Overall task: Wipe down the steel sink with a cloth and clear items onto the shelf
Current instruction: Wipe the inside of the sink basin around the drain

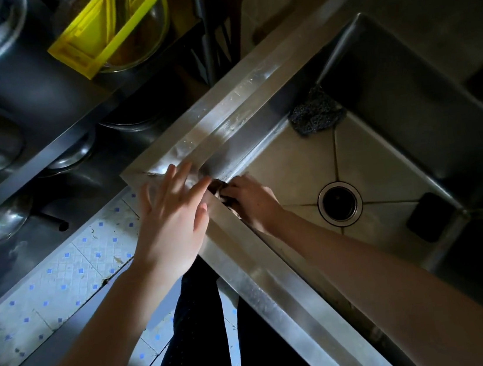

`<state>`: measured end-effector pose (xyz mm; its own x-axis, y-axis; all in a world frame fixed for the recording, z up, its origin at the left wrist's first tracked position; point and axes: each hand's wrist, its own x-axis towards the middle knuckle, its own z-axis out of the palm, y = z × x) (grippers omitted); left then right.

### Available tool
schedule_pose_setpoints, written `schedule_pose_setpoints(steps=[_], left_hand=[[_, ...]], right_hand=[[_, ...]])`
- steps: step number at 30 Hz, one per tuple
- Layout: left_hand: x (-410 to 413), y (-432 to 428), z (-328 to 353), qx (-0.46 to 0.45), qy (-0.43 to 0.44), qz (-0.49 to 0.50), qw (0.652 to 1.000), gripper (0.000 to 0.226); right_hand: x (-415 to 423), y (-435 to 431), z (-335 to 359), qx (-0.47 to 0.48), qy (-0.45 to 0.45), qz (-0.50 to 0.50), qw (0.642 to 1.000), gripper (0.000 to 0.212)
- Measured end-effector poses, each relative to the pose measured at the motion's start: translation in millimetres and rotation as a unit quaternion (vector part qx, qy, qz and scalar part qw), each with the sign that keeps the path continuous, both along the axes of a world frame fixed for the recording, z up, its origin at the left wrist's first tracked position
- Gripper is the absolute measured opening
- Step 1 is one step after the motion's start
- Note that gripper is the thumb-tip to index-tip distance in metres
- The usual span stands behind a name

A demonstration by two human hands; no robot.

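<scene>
At 9 to 11 o'clock the shelf [46, 153] carries steel pans and a yellow rack [98, 39], well apart from the hands. The left hand [171, 219] lies open, fingers spread, on the corner of the sink [225, 114] rim. Just at its 3 o'clock, touching its fingertips, is the cloth [223, 196]: a small dark wad jammed into the basin's inner corner, mostly hidden. The right hand [253, 202] grips it from inside the basin, so that hand is plainly the nearer one. From the corner the rim's edges run toward 1 o'clock and toward 5 o'clock; I judge the next stroke follows one of them. Along the 1 o'clock edge a dark scourer [317, 114] sits in the far corner, in the way. The drain [340, 204] and a black block [430, 216] lie at 3 o'clock.
</scene>
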<state>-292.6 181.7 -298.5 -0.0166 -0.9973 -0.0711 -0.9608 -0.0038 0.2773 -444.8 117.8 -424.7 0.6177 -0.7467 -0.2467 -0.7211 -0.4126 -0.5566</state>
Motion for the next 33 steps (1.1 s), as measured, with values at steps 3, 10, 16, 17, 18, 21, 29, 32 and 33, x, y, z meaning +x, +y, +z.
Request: schedule_pose_setpoints(steps=[3,10,16,17,18,21,29,32,33], left_hand=[[1,1,-2,0.008,-0.004,-0.004,1.000,0.038],[3,4,-10,0.015,0.020,-0.009,1.000,0.040],[2,3,-10,0.016,0.024,-0.003,1.000,0.038],[3,2,-9,0.020,0.024,-0.003,1.000,0.038],[3,2,-9,0.024,0.023,-0.004,0.999,0.038],[1,0,-8,0.031,0.017,0.000,0.999,0.038],[-1,-2,-5,0.044,0.008,0.000,0.999,0.038],[-3,-2,-4,0.042,0.002,-0.005,0.999,0.038],[-4,-2,-3,0.039,-0.002,-0.008,0.999,0.037]], right_hand=[[-5,6,-13,0.031,0.047,0.018,0.998,0.026],[-15,18,-10,0.063,0.035,-0.049,0.996,0.025],[-15,15,14,0.024,-0.101,-0.084,0.991,0.026],[-11,13,15,0.012,-0.132,-0.093,0.987,0.026],[-6,11,15,-0.001,-0.147,-0.093,0.985,0.026],[4,3,4,-0.016,-0.133,-0.066,0.989,0.027],[2,-2,-50,0.052,0.045,0.026,0.997,0.033],[0,8,-62,0.075,0.050,-0.022,0.996,0.027],[-1,13,-64,0.087,0.042,-0.050,0.994,0.026]])
